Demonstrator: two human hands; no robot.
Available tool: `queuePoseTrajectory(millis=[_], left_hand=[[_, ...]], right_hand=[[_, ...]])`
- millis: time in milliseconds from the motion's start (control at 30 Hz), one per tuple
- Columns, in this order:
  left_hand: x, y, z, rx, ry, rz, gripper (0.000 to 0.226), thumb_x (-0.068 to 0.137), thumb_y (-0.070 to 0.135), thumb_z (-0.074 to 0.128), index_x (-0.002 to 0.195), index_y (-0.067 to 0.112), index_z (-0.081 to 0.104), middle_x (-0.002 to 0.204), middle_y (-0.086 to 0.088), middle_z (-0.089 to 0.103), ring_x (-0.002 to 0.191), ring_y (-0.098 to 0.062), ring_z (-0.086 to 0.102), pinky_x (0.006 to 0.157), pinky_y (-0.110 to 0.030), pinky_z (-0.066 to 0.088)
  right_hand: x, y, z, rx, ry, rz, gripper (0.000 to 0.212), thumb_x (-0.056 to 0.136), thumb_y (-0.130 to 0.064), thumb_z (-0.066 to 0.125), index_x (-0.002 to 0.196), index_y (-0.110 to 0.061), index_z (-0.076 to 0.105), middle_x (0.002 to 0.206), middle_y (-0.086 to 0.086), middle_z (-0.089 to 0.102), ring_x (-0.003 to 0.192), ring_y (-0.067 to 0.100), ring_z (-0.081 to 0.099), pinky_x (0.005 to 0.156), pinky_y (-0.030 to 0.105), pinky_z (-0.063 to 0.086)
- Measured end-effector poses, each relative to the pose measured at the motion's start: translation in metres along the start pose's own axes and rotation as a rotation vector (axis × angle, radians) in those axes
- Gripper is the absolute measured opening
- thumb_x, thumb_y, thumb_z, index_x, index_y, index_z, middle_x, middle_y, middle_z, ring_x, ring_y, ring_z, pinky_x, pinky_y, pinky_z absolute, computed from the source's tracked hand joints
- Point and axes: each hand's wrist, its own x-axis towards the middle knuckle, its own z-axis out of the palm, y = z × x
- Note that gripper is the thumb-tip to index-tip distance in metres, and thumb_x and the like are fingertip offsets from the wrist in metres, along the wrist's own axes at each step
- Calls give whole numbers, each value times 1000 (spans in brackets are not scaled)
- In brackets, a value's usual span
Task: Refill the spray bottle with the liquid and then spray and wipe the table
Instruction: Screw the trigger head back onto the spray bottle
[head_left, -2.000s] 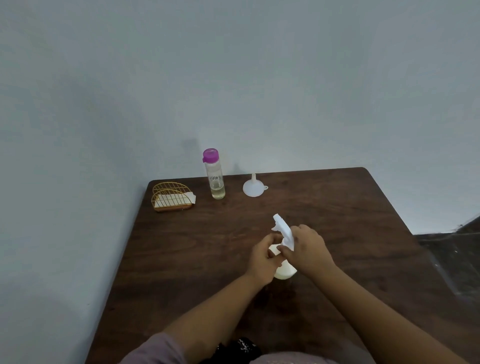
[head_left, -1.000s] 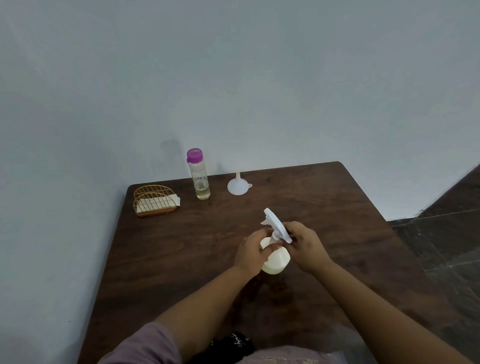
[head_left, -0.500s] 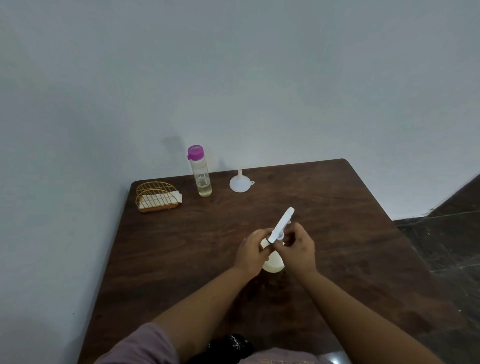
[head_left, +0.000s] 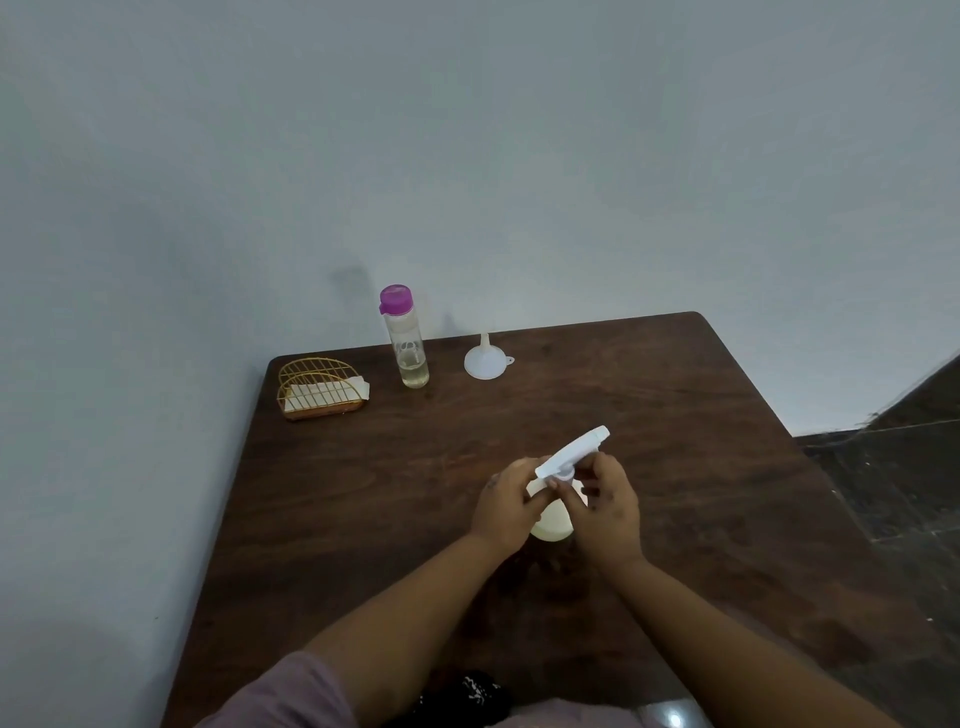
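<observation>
A small white spray bottle (head_left: 552, 519) stands on the dark wooden table (head_left: 675, 467), near its middle. My left hand (head_left: 506, 501) grips the bottle's body and neck. My right hand (head_left: 605, 506) pinches the collar under the white spray head (head_left: 571, 452), which points up and to the right. A clear bottle with a purple cap (head_left: 408, 338), holding a little pale yellow liquid at its bottom, stands at the table's back edge. A white funnel (head_left: 485, 359) sits upside down beside it, to the right.
A gold wire holder (head_left: 319, 387) with white cloths or napkins in it rests at the table's back left corner. A plain wall runs behind and to the left. Dark tiled floor (head_left: 904, 493) shows past the right edge.
The spray head has turned from pointing back left to pointing back right while both hands stayed on the bottle. The camera view shifted slightly.
</observation>
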Motion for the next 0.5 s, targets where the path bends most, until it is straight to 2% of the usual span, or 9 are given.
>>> queuePoseTrajectory(millis=[167, 233, 333, 400, 500], left_hand=[[1, 7, -5, 13, -7, 13, 28, 89, 18, 63, 117, 21, 67, 107, 4, 69, 88, -9, 61, 74, -20, 43], [0, 9, -7, -13, -27, 19, 30, 88, 23, 63, 118, 27, 67, 109, 9, 69, 96, -5, 63, 79, -22, 48], [-2, 10, -8, -31, -48, 32, 32, 89, 36, 60, 121, 32, 66, 113, 12, 68, 101, -4, 64, 82, -24, 51], [-1, 9, -6, 6, -39, 19, 32, 91, 35, 61, 122, 26, 65, 114, 9, 68, 100, -7, 64, 79, -22, 48], [0, 8, -4, 35, -3, -9, 27, 92, 28, 62, 117, 18, 66, 108, 3, 69, 88, -7, 60, 74, -21, 42]], right_hand=[[7, -6, 7, 7, 1, 150, 29, 77, -28, 78, 94, -20, 56, 98, -9, 60, 91, 6, 59, 70, 14, 40], [3, -3, 8, 1, -51, 107, 39, 78, -35, 76, 107, -19, 55, 104, -13, 56, 98, 4, 55, 78, 17, 42], [-8, 5, 13, -80, -114, 36, 43, 87, -43, 55, 120, -17, 55, 110, -11, 59, 106, 9, 53, 90, 29, 43], [-7, 11, 11, -82, -88, 82, 30, 93, -33, 55, 118, -16, 59, 107, -7, 64, 107, 18, 55, 87, 30, 43], [0, 7, 9, -53, -30, 83, 10, 89, -26, 65, 97, -22, 63, 92, -11, 65, 94, 14, 59, 73, 24, 43]])
